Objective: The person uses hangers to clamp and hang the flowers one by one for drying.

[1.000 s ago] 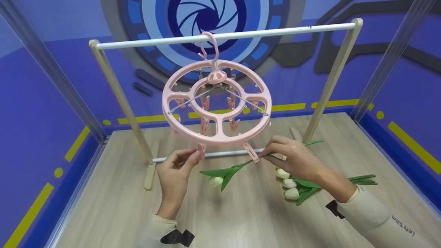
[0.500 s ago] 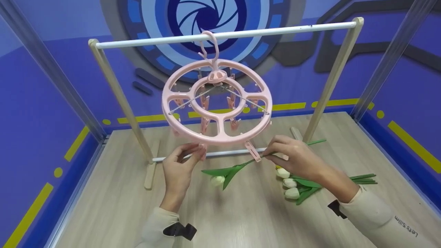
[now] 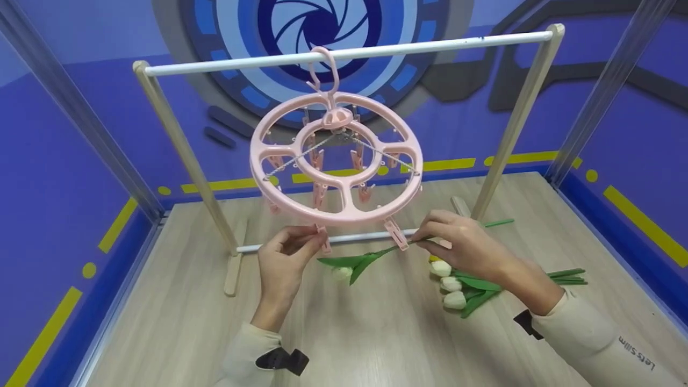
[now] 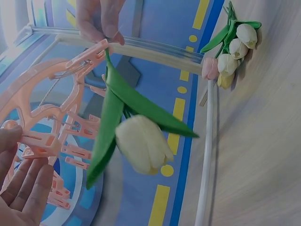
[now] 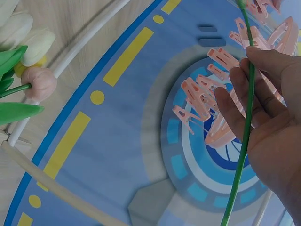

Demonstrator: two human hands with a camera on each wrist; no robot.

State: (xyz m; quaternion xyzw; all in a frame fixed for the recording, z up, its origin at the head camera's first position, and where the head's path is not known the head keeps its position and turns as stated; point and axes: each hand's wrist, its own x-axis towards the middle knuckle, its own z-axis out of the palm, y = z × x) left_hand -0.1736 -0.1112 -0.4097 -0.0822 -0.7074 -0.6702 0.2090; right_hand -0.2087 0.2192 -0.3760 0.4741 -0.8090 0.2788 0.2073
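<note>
A round pink clip hanger hangs by its hook, with pink clothespins around its rings. My left hand pinches one clothespin at the front rim between thumb and fingers. With my right hand I pinch the green stem of a white artificial tulip. Its bloom droops leftward below the rim, between two green leaves. Beside my right fingertips, another clothespin lies against the stem; whether it grips the stem I cannot tell.
A white rail on wooden posts carries the hanger. A lower white bar runs behind my hands. On the table, below my right forearm, lies a bunch of white, pink and yellow tulips. Blue walls enclose the sides.
My left hand has shifted slightly right, and the clothespin in it now tilts more. The held tulip has moved a little right and up. My right hand keeps its pinch on the stem.
</note>
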